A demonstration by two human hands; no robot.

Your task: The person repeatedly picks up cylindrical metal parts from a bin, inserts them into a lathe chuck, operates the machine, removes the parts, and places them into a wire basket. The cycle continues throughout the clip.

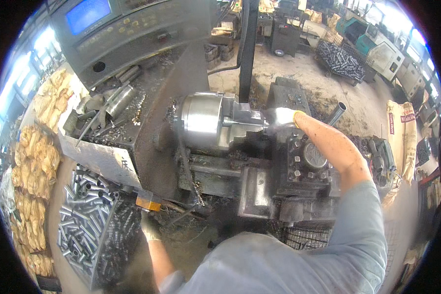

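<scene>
A lathe chuck (201, 120), a shiny metal cylinder with stepped jaws (245, 116), fills the middle of the machine. My right hand (282, 118), in a white glove with a yellow cuff, is closed just right of the jaws. Whatever it grips is mostly hidden by the glove. Below that forearm stands the dark tool post (304, 159) with several bolts. Low on the left, my gloved left hand (150, 228) is just under an orange block (148, 204) at the machine's front edge. The fingers of that hand are too hidden to read.
Metal tubes fill a bin (113, 220) at lower left, beside stacked tan sacks (29, 181). Tools and metal chips lie on the machine's left ledge (98, 152). A control panel (132, 36) hangs above. An upright tube (337, 113) stands behind my right forearm.
</scene>
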